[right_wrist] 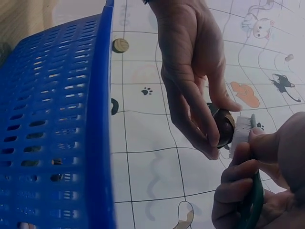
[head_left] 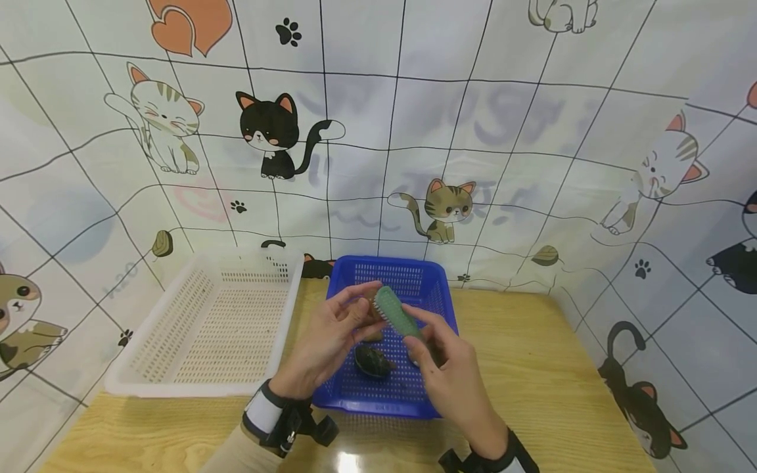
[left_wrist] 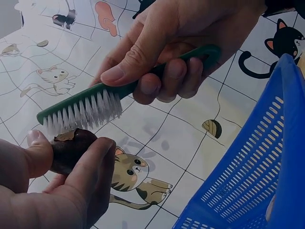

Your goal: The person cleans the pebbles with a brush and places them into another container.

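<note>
My right hand (head_left: 452,368) grips a green scrubbing brush (head_left: 399,312) by its handle, thumb laid along the back. In the left wrist view, the brush's white bristles (left_wrist: 83,112) touch or nearly touch a dark brown, glossy, rounded thing (left_wrist: 71,152) with a ragged tan patch on top. My left hand (head_left: 328,332) holds that thing between thumb and fingers, above the blue basket (head_left: 378,412). Its exact kind cannot be told; the head view mostly hides it behind the fingers and brush. In the basket lies a dark, rounded, turtle-like thing (head_left: 372,362).
To the left stands a white perforated basket (head_left: 207,341). Both baskets rest on a wooden table (head_left: 520,368). A cloth printed with cats (head_left: 367,131) hangs behind and at the sides. Another small tan thing (head_left: 374,336) sits in the blue basket, partly hidden by my left hand.
</note>
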The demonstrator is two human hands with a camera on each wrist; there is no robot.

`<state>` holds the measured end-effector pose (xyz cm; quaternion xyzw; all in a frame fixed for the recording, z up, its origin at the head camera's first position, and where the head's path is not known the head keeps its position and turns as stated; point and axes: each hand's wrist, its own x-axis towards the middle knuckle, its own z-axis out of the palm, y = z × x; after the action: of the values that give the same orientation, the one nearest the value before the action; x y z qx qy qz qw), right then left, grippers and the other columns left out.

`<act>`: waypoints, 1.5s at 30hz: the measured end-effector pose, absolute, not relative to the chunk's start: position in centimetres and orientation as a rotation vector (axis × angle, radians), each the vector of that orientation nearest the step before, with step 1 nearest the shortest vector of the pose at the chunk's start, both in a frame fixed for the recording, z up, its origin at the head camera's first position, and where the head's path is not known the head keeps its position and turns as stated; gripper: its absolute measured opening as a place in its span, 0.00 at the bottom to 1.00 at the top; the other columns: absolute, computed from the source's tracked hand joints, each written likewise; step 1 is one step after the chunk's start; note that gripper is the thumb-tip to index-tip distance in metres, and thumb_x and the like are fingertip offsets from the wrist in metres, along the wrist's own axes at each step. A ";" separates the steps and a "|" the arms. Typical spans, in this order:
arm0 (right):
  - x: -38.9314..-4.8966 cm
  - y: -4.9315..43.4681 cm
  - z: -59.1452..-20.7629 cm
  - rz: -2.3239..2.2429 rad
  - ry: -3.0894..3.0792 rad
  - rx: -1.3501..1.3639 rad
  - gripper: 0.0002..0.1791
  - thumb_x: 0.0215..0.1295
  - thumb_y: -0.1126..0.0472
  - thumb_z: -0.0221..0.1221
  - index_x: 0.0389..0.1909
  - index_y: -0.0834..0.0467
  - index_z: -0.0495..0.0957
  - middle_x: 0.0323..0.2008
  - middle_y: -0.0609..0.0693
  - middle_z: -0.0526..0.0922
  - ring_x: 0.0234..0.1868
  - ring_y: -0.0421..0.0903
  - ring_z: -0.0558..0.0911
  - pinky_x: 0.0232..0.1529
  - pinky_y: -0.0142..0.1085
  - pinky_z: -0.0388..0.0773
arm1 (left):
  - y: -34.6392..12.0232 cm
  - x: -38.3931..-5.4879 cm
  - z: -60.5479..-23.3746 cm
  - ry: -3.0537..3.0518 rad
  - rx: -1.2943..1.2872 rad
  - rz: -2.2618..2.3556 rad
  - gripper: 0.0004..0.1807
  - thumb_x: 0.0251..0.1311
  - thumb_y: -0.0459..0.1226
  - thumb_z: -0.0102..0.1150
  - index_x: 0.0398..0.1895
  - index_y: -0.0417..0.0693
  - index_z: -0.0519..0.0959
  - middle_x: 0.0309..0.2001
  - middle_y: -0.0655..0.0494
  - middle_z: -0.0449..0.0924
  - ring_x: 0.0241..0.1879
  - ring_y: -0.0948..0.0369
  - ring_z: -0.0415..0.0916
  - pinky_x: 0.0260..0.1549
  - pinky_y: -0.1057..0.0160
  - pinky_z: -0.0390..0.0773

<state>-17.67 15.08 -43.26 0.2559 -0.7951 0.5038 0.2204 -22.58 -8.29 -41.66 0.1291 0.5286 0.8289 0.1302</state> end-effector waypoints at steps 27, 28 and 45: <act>-17.6 15.5 -42.8 1.521 -2.210 0.615 0.12 0.86 0.69 0.66 0.62 0.57 0.91 0.59 0.56 0.96 0.39 0.36 0.91 0.42 0.33 0.96 | -8.3 -22.6 -41.9 1.563 0.402 2.388 0.27 0.91 0.36 0.54 0.86 0.36 0.70 0.66 0.48 0.87 0.61 0.57 0.92 0.69 0.56 0.93; -17.5 15.4 -42.8 1.525 -2.204 0.633 0.12 0.85 0.69 0.66 0.62 0.58 0.90 0.58 0.57 0.96 0.40 0.36 0.91 0.43 0.34 0.97 | -8.3 -22.6 -42.0 1.567 0.382 2.388 0.27 0.92 0.36 0.54 0.86 0.37 0.70 0.65 0.49 0.88 0.60 0.58 0.92 0.69 0.57 0.93; -17.7 15.7 -43.0 1.538 -2.205 0.567 0.06 0.87 0.69 0.65 0.54 0.58 0.88 0.68 0.63 0.92 0.42 0.39 0.90 0.42 0.33 0.95 | -8.0 -22.4 -42.2 1.552 0.423 2.350 0.29 0.90 0.37 0.58 0.86 0.35 0.69 0.73 0.35 0.84 0.63 0.56 0.93 0.72 0.53 0.91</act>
<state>-17.67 15.71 -43.01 0.2024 -0.7870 0.5489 0.1958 -22.40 -8.00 -42.21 0.1469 0.5392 0.8162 0.1463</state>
